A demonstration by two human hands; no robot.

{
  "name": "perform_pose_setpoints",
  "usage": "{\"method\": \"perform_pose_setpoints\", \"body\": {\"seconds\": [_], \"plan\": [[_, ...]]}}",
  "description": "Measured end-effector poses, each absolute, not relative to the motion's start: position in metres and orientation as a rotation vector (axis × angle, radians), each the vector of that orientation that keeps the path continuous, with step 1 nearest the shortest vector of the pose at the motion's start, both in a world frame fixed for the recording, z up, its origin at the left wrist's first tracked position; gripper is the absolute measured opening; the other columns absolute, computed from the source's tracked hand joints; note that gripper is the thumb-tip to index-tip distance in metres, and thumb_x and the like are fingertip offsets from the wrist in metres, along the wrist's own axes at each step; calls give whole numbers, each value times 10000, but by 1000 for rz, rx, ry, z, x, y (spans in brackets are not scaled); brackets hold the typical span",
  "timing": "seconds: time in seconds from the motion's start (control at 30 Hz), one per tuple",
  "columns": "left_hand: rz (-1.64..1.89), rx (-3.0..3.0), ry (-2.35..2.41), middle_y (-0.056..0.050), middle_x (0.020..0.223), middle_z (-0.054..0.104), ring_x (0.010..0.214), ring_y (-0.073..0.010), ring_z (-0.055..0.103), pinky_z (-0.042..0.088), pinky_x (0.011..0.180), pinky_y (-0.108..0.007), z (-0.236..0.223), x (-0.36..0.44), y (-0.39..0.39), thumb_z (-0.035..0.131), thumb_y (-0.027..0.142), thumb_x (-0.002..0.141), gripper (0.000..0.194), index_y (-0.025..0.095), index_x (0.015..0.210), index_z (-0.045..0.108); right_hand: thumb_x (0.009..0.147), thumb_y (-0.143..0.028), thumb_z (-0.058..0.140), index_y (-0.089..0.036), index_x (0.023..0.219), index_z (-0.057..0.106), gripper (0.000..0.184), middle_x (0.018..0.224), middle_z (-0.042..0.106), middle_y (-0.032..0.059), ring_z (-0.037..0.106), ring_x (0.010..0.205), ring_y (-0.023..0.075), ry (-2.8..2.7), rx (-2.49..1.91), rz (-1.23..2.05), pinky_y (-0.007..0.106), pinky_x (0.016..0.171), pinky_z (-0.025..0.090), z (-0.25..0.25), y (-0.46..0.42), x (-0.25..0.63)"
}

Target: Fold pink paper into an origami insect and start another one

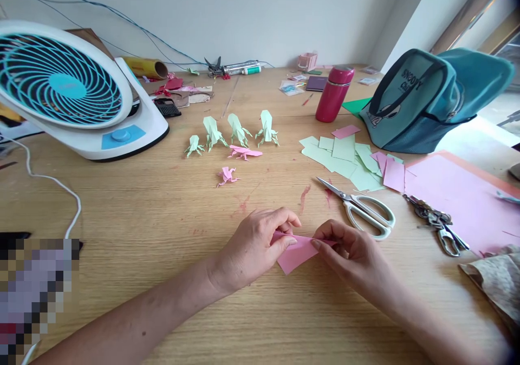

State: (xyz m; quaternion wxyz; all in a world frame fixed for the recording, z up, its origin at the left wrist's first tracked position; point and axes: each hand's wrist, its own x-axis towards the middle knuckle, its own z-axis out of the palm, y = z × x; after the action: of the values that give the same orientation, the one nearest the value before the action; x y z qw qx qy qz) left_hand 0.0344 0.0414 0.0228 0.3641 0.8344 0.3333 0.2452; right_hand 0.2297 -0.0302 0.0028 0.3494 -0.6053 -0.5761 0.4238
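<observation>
A folded piece of pink paper [296, 256] is held between both hands just above the wooden table. My left hand [260, 243] pinches its left part, thumb on top and fingers curled behind. At the right end, my right hand [345, 246] grips the upper edge between thumb and fingers. Part of the paper is hidden by the fingers. Beyond my right hand lies a pair of scissors [368, 210] with white handles, blades pointing left and away. A small pink origami figure [227, 176], another pink one [245, 152] and several pale green origami figures [213, 132] stand farther back.
A white and blue fan [138, 121] stands at left. Green paper scraps [345, 148], pink sheets [459, 191] and a bunch of keys [441, 221] lie at right. Behind them are a red flask [335, 94] and a teal bag [422, 105]. A cloth [493, 278] sits at the right edge.
</observation>
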Motion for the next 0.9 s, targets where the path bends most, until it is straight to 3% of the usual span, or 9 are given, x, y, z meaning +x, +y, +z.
{"method": "perform_pose_setpoints", "body": {"seconds": [0.27,0.4,0.63,0.9], "plan": [[322,2189,849,35,763,688,691,-105,606,423,645,-215,26,32,46,628,61,820,128,184,806,660,924,-201,550,-230,916,588,48,831,639,16,584,748,172,-1931,-1612,727,290,650,454,4,-38,229],[225,2221,821,41,781,690,721,-109,605,406,677,-230,21,30,47,623,128,856,75,193,823,641,948,-110,471,-230,1064,585,202,968,630,47,592,860,188,-2144,-1492,615,330,753,478,6,-45,229],[144,2381,765,36,831,700,807,-136,624,384,794,-291,21,33,42,630,128,867,69,189,835,627,939,-77,450,-120,1110,632,253,1013,621,135,571,860,250,-2459,-1349,90,389,713,515,4,-66,218],[192,2552,723,1,909,683,890,-171,604,387,813,-326,18,35,39,658,207,894,48,176,874,627,926,-64,466,-82,1200,623,316,1043,627,126,555,832,232,-2539,-1397,-16,367,699,504,-16,-74,214]]}}
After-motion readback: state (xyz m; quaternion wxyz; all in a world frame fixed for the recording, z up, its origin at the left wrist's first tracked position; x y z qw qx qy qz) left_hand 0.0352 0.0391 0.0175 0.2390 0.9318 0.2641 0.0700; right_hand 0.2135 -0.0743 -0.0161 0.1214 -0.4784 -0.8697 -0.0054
